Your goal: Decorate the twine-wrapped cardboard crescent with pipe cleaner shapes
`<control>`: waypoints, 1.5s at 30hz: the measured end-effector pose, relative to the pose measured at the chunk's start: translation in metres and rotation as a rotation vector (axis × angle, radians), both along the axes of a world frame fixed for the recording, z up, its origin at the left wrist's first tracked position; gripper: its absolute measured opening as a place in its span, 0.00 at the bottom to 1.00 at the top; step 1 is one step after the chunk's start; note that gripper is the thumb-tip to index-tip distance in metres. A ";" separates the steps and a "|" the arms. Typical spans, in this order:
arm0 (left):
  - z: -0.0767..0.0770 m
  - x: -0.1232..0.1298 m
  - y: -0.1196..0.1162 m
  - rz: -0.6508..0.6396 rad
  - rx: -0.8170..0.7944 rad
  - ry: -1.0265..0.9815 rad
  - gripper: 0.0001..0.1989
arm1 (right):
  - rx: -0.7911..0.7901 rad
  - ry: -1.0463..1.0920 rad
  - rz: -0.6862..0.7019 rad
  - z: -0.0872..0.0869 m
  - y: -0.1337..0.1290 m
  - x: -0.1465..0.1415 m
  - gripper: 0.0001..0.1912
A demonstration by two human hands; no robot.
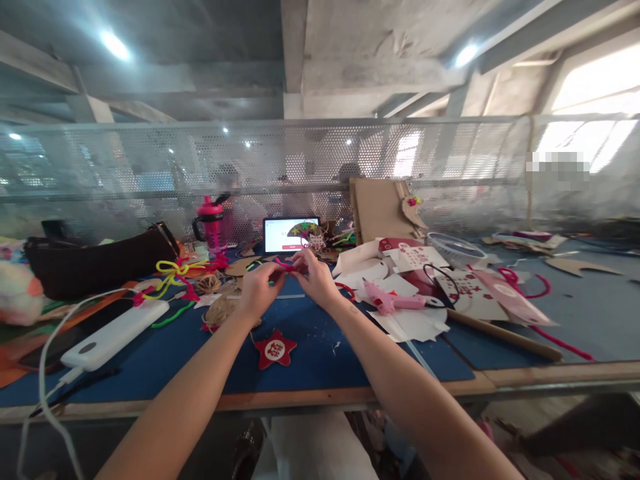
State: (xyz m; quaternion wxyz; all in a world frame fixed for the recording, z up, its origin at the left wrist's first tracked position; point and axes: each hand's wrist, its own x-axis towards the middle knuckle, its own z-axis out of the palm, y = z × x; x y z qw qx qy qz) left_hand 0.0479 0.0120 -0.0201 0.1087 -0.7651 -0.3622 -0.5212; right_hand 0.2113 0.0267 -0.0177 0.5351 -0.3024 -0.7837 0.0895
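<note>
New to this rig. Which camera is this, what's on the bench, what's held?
No robot, just bare-handed work: one picture from a head-worn camera, looking forward and down. The left hand and right hand pinch a pink strand over the blue tabletop. Nearer the camera lies a red star. To the right, a pink glue gun rests on paper pieces; to the left lies a white box with a cable. A pink bottle and a lit tablet stand at the back.
</note>
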 end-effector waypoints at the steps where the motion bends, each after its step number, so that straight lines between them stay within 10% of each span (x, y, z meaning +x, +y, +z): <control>1: 0.000 0.000 -0.001 0.009 0.008 -0.012 0.05 | -0.030 0.035 0.025 0.000 0.000 0.000 0.13; 17: 0.000 0.001 -0.004 -0.015 0.022 -0.068 0.05 | 0.181 -0.166 -0.263 -0.003 -0.007 -0.001 0.11; 45: 0.002 0.012 -0.019 -0.071 0.083 -0.129 0.07 | 0.396 -0.317 -0.281 0.007 -0.011 0.004 0.12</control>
